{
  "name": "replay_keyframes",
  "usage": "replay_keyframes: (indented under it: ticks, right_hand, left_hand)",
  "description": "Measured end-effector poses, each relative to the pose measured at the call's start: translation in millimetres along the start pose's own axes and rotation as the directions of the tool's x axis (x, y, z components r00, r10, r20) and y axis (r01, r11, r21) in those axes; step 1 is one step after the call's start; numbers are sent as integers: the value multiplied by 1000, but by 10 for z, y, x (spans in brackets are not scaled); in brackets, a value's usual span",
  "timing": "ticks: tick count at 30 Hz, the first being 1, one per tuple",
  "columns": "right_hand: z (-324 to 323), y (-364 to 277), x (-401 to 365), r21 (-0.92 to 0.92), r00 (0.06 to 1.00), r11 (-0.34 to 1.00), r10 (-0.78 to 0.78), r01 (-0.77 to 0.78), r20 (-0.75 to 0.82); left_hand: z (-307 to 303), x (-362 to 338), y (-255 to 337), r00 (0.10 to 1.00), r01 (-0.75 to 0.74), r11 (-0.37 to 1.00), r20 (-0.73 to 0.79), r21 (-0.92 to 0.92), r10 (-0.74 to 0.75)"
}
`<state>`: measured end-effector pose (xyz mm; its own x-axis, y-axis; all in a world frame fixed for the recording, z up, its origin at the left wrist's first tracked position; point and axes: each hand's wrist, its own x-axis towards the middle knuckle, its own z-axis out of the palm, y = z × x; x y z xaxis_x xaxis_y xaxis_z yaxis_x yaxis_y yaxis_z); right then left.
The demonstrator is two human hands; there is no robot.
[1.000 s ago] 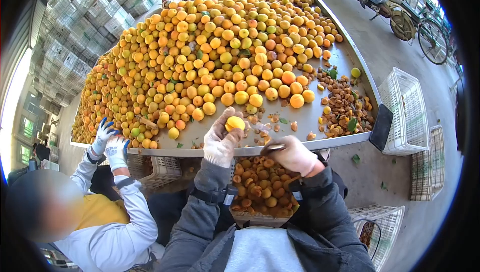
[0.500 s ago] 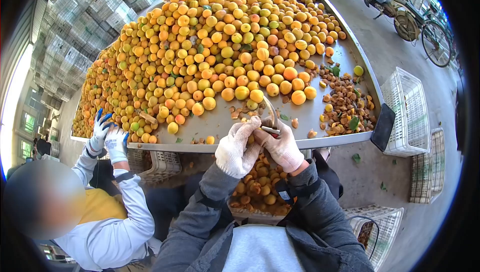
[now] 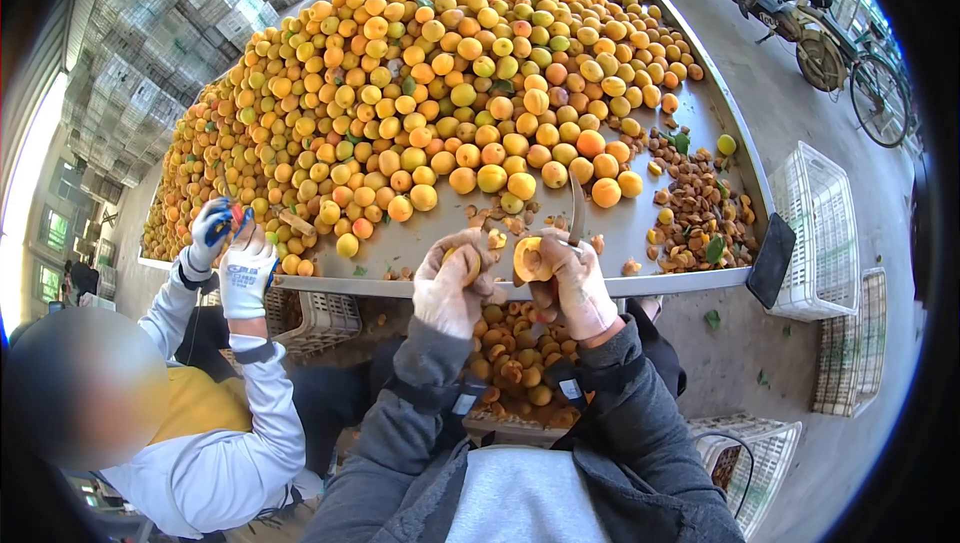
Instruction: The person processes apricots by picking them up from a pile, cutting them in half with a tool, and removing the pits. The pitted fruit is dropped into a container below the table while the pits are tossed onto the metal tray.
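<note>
One table [image 3: 628, 231] bears apricots [image 3: 400, 113], apparently heaped for easy reach. Crate [image 3: 515, 434] sits below hands, likely to catch halves [image 3: 520, 358]. Forearms reach forward, gloved hands apart at table edge. Right hand [image 3: 582, 295]: fingers closed on knife [image 3: 578, 205], blade pointing away, probably clear of fruit; also grip half [image 3: 527, 260]. Left hand [image 3: 440, 293]: fingers curled around piece [image 3: 462, 265].

No lettering can be made out anywhere, for the blue print [image 3: 243, 271] across the back of the white glove [image 3: 245, 295] on the co-worker [image 3: 215, 455] nearby is too small and blurred to read.
</note>
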<state>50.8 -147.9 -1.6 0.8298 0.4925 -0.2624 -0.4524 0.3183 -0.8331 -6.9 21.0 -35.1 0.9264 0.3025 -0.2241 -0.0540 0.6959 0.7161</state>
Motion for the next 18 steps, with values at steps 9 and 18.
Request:
replay_keyframes:
  ticks: [9,18]
  right_hand:
    - [112,285,123,-310,989,939,-144,151,46]
    - [44,-92,73,221,917,913,-272,342,-291]
  left_hand:
    - [61,-90,-283,970,-51,985,241,166,9]
    - [-11,-155,-278,959,284,948,19,-141,-284]
